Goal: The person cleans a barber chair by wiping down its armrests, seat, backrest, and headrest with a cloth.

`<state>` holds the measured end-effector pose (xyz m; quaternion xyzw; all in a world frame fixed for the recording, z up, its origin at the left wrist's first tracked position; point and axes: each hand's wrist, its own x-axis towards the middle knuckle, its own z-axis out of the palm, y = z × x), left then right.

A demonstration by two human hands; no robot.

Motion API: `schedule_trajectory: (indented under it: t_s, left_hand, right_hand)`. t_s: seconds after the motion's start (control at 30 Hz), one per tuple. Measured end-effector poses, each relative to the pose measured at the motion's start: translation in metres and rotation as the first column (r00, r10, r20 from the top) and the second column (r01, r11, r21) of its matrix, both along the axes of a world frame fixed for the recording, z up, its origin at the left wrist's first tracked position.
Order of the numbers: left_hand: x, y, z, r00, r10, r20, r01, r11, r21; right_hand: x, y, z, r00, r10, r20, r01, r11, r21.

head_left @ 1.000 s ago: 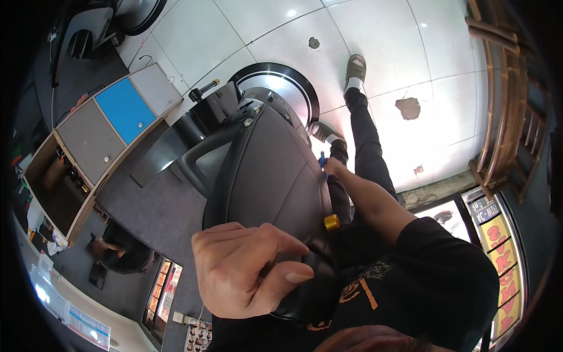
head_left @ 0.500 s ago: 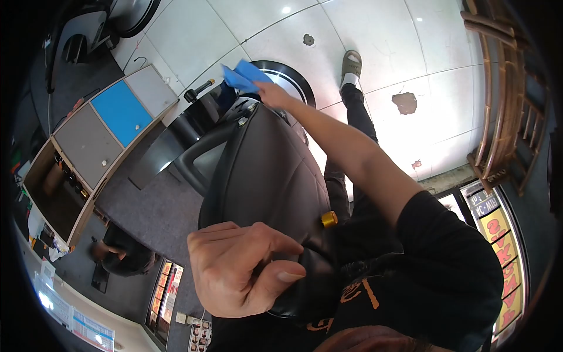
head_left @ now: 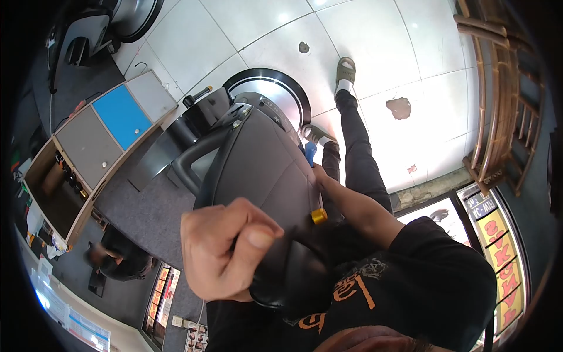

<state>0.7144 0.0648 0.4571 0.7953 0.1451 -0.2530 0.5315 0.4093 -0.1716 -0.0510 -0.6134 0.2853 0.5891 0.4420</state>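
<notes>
A dark padded barber chair (head_left: 264,155) takes up the middle of the view, its round metal base (head_left: 296,97) on the tiles. My left hand (head_left: 226,249) is closed in the near foreground, above the chair's near end and beside a black headrest (head_left: 293,267). Whatever lies inside its curled fingers is hidden. Along the right side of the chair, my right hand (head_left: 318,174) is closed on a blue cloth (head_left: 310,152), partly hidden by the seat. A gold-coloured knob (head_left: 319,216) sticks out from the chair near my right forearm.
A cabinet with a blue door (head_left: 121,111) runs along the left. Further left, another person (head_left: 123,252) is seen, probably in a mirror. A bamboo bench (head_left: 498,100) stands at the right. The white floor tiles have broken patches (head_left: 399,108).
My right hand has drawn the blue cloth back from the chair's far end to its right side. My left hand has shifted slightly left and up, still closed.
</notes>
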Motion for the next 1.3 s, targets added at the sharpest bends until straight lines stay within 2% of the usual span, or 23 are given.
schedule_trajectory:
  t_s: [0.07, 0.1, 0.2, 0.23, 0.27, 0.33, 0.37, 0.4, 0.43, 0.47, 0.53, 0.6, 0.73, 0.83, 0.93, 0.97, 1.03, 1.07, 1.13, 1.17, 1.2, 1.27, 1.3]
  left_hand:
    - [0.0, -0.005, 0.0, 0.994, 0.106, -0.038, -0.106, 0.994, -0.003]
    - [0.004, -0.004, 0.005, 0.992, 0.075, -0.1, -0.075, 0.997, 0.0]
    - [0.007, -0.008, 0.004, 0.976, 0.156, -0.153, -0.152, 0.988, 0.035]
    - [0.008, -0.008, 0.004, 0.971, 0.169, -0.168, -0.166, 0.986, 0.03]
    - [0.008, -0.007, 0.003, 0.965, 0.186, -0.183, -0.184, 0.982, 0.028]
    - [0.01, -0.008, 0.001, 0.971, 0.187, -0.15, -0.188, 0.982, 0.012]
    - [0.01, -0.005, -0.002, 0.967, 0.183, -0.178, -0.183, 0.983, 0.02]
    - [0.009, -0.005, -0.004, 0.97, 0.197, -0.144, -0.195, 0.98, 0.025]
    - [0.01, -0.008, -0.001, 0.97, 0.213, -0.116, -0.211, 0.977, 0.029]
    - [0.008, -0.006, 0.0, 0.971, 0.222, -0.086, -0.221, 0.975, 0.023]
    - [0.005, -0.003, -0.008, 0.973, 0.231, -0.015, -0.231, 0.973, -0.001]
    - [0.002, 0.0, -0.011, 0.972, 0.232, 0.043, -0.231, 0.972, -0.031]
    - [0.002, 0.005, -0.028, 0.948, 0.254, 0.195, -0.241, 0.967, -0.086]
    - [0.004, 0.009, -0.038, 0.925, 0.209, 0.319, -0.197, 0.978, -0.07]
    - [0.004, 0.014, -0.047, 0.921, 0.105, 0.376, -0.139, 0.988, 0.062]
    - [-0.002, 0.012, -0.045, 0.927, 0.079, 0.367, -0.125, 0.987, 0.105]
    - [-0.022, 0.006, -0.029, 0.917, -0.047, 0.395, -0.058, 0.967, 0.249]
    - [-0.031, 0.008, -0.045, 0.85, -0.145, 0.507, -0.048, 0.936, 0.348]
    - [-0.068, -0.002, -0.022, 0.866, -0.201, 0.458, -0.044, 0.881, 0.47]
    - [-0.085, -0.005, -0.025, 0.745, -0.279, 0.606, -0.13, 0.83, 0.542]
    - [-0.098, -0.004, -0.04, 0.648, -0.3, 0.7, -0.193, 0.825, 0.532]
    - [-0.131, -0.016, -0.029, 0.569, -0.145, 0.81, -0.276, 0.894, 0.354]
    - [-0.146, -0.021, -0.029, 0.492, -0.133, 0.86, -0.349, 0.875, 0.335]
  right_hand:
    - [0.026, 0.006, 0.019, 0.967, -0.029, -0.252, 0.023, 0.999, -0.029]
    - [0.038, 0.005, 0.026, 0.928, -0.047, -0.37, 0.032, 0.998, -0.048]
    - [0.069, -0.017, 0.043, 0.873, 0.04, -0.485, -0.011, 0.998, 0.062]
    - [0.074, -0.031, 0.04, 0.847, 0.046, -0.53, 0.063, 0.98, 0.187]
    - [0.071, -0.035, 0.04, 0.88, -0.008, -0.475, 0.021, 1.0, 0.021]
    - [0.091, -0.057, 0.059, 0.955, 0.017, -0.297, -0.009, 1.0, 0.028]
    - [0.087, -0.079, 0.034, 0.928, 0.338, 0.159, -0.356, 0.928, 0.105]
    - [0.077, -0.096, 0.012, 0.618, 0.526, 0.584, -0.659, 0.752, 0.019]
    - [0.093, -0.096, 0.047, 0.808, 0.342, 0.479, -0.427, 0.901, 0.077]
    - [0.119, -0.092, 0.098, 0.927, 0.11, 0.358, -0.154, 0.983, 0.097]
    - [0.148, -0.096, 0.152, 0.922, 0.021, 0.386, -0.101, 0.977, 0.189]
    - [0.176, -0.087, 0.225, 0.847, 0.073, 0.526, -0.15, 0.983, 0.105]
    - [0.2, -0.059, 0.328, 0.816, -0.334, 0.472, 0.079, 0.873, 0.481]
    - [0.201, -0.027, 0.383, 0.679, -0.288, 0.675, -0.074, 0.888, 0.453]
    - [0.169, -0.013, 0.44, 0.585, -0.107, 0.804, -0.194, 0.944, 0.267]
    - [0.157, -0.014, 0.46, 0.719, -0.126, 0.683, -0.079, 0.962, 0.261]
    - [0.127, -0.029, 0.45, 0.566, -0.16, 0.809, -0.094, 0.962, 0.257]
    - [0.115, -0.038, 0.448, 0.462, -0.201, 0.864, -0.112, 0.953, 0.282]
    - [0.096, -0.066, 0.464, 0.524, -0.108, 0.845, -0.167, 0.96, 0.227]
    - [0.088, -0.081, 0.473, 0.553, -0.059, 0.831, -0.195, 0.961, 0.198]
    - [0.082, -0.093, 0.48, 0.603, -0.074, 0.794, -0.197, 0.951, 0.238]
    - [0.073, -0.109, 0.493, 0.7, -0.098, 0.707, -0.189, 0.93, 0.316]
    - [0.074, -0.109, 0.502, 0.759, -0.113, 0.641, -0.161, 0.922, 0.353]
